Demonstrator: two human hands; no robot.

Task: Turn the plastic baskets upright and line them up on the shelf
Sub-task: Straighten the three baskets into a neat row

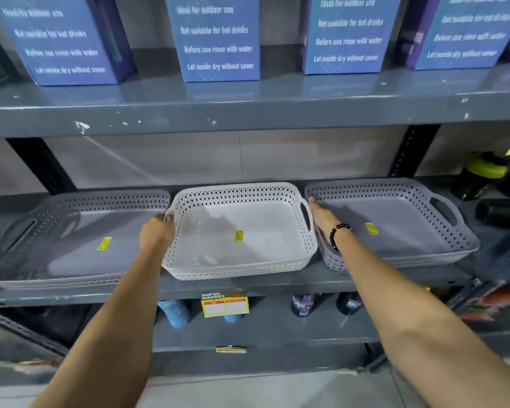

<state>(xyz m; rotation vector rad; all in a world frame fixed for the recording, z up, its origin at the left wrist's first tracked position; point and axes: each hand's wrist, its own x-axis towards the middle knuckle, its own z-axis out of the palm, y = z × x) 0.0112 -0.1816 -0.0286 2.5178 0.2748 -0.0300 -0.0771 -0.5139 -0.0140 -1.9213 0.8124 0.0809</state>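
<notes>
Three shallow perforated plastic baskets stand upright in a row on the grey middle shelf (pixel 248 285). The white basket (pixel 239 269) is in the centre, between a grey basket (pixel 71 201) on the left and a grey basket (pixel 395 187) on the right; the right one looks like a stack of two. Each has a yellow sticker inside. My left hand (pixel 156 234) is closed around the white basket's left handle. My right hand (pixel 321 214), with a dark bead bracelet, lies flat against the white basket's right side, in the gap to the right grey basket.
Blue printed boxes (pixel 218 39) stand on the shelf above. Dark bottles with yellow-green lids (pixel 480 178) sit at the far right of the middle shelf. A price tag (pixel 224 303) hangs from the shelf edge, with bottles (pixel 304 304) on the shelf below.
</notes>
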